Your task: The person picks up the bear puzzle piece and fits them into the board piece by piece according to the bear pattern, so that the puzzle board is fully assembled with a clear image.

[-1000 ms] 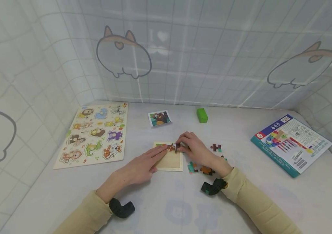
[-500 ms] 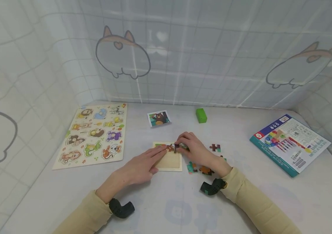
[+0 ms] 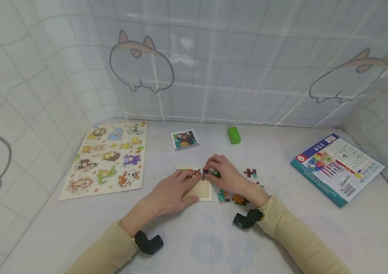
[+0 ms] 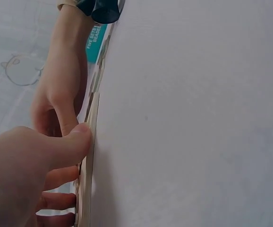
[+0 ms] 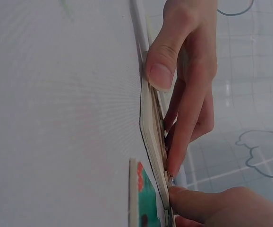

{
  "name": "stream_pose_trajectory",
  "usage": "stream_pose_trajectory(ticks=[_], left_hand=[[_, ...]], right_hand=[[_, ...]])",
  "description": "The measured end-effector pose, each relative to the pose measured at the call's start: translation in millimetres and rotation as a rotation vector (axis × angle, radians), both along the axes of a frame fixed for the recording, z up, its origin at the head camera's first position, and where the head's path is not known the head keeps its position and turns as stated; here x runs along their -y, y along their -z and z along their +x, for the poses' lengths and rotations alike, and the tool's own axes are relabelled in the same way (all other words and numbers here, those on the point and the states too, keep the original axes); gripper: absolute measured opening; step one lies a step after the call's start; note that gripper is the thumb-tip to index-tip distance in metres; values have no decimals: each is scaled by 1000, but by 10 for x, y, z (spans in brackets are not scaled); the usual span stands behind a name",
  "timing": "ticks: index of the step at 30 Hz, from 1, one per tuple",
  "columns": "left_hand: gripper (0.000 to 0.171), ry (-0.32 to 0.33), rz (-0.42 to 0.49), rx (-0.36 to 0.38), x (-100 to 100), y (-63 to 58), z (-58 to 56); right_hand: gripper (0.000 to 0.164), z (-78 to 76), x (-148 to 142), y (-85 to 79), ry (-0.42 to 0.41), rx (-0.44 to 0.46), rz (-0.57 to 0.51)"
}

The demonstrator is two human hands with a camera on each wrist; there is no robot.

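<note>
A shallow wooden puzzle tray (image 3: 205,193) lies on the table, with bear-picture pieces along its far side. My left hand (image 3: 170,193) rests over the tray's left part, fingers stretched across those pieces. Its thumb touches the tray's near edge, as the left wrist view shows on the tray rim (image 4: 93,118). At the far right corner, my right hand (image 3: 228,177) pinches a dark brown puzzle piece (image 3: 205,173) between thumb and fingers. In the right wrist view, the left index fingertip reaches close to the right thumb. The right fingers partly hide the piece.
Several loose jigsaw pieces, among them a brown one (image 3: 250,173) and a teal one (image 3: 223,196), lie right of the tray. Behind it are a bear picture card (image 3: 184,139) and a green block (image 3: 234,135). An animal board (image 3: 112,175) lies left, a boxed set (image 3: 337,169) right.
My left hand has shifted right across the tray, and its thumb has spread out to the near edge. The right hand stays at the far right corner with the piece.
</note>
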State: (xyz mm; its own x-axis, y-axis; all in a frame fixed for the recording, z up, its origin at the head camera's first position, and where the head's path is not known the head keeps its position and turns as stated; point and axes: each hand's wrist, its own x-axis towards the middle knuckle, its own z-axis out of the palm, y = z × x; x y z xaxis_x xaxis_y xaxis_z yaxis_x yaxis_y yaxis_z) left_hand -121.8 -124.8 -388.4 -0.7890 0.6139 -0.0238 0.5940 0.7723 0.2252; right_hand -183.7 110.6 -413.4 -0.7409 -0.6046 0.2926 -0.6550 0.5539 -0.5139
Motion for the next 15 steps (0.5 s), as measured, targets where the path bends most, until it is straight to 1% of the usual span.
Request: stream_pose_trajectory(ticks=[7,10,15], left_hand=[[65,37,3,-36,-7,12,4],[67,51,9,-5,-7,19,6],[68,59,49,67,-9,21,4]], right_hand=[[20,13,-4,-19,-6,10,-3],[20,16,-5,-24,-1,17,-1],[19,19,-1,-39,5,31,-7]])
